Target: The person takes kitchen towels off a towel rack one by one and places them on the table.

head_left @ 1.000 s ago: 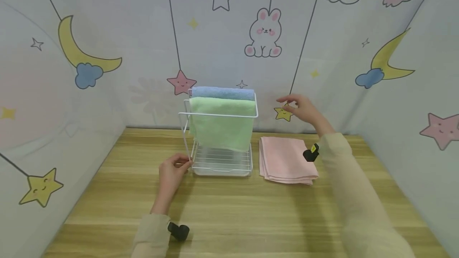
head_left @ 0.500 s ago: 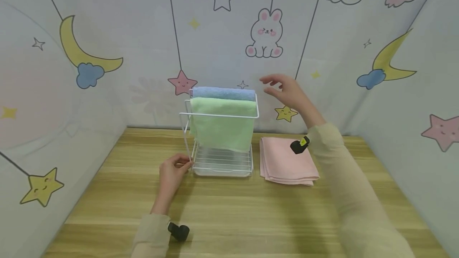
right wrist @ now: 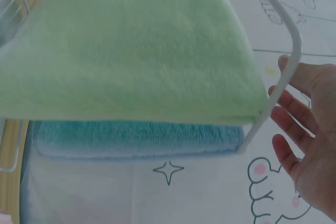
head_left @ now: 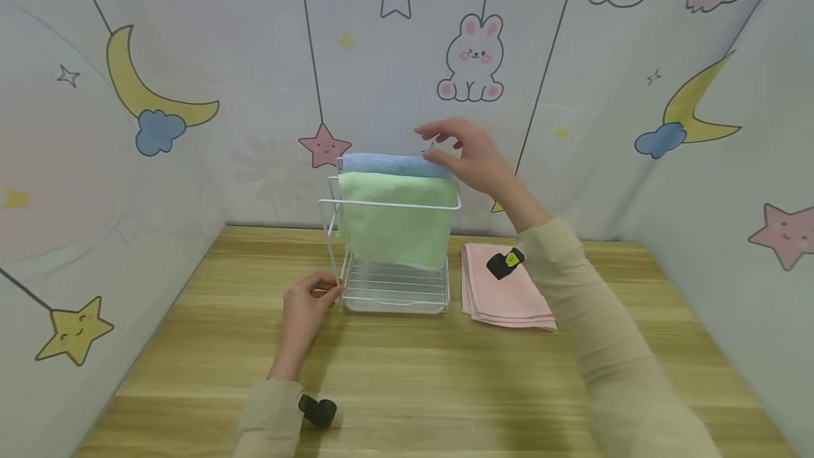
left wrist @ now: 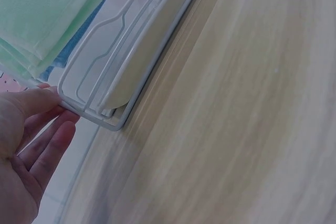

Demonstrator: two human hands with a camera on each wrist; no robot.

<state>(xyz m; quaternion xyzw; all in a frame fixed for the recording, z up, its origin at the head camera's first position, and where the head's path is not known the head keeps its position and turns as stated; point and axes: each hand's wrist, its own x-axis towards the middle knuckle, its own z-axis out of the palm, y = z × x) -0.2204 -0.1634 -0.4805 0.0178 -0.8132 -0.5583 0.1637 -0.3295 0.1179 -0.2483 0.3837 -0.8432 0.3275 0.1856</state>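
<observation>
A white wire towel rack [head_left: 394, 204] stands on the table, with a solid tray [head_left: 394, 307] under its base grid. Over its middle bar hangs a green towel [head_left: 397, 228]. Behind that, a blue towel [head_left: 384, 163] hangs on the back bar, mostly hidden. My left hand [head_left: 305, 313] pinches the rack's lower left frame between thumb and fingers, as the left wrist view shows. Nothing is in my right hand [head_left: 477, 154], its fingers spread and slightly bent, at the right end of the blue towel. In the right wrist view its fingertips are close to the rack's side wire; contact is unclear.
A folded pink towel [head_left: 505, 302] lies on the wooden table [head_left: 394, 380] right of the rack, partly under my right forearm in view. Cartoon-printed walls [head_left: 254, 41] enclose the table at the back and sides.
My right hand has moved left and up, from above the pink towel to the top right of the rack. The left hand and the towels have stayed put.
</observation>
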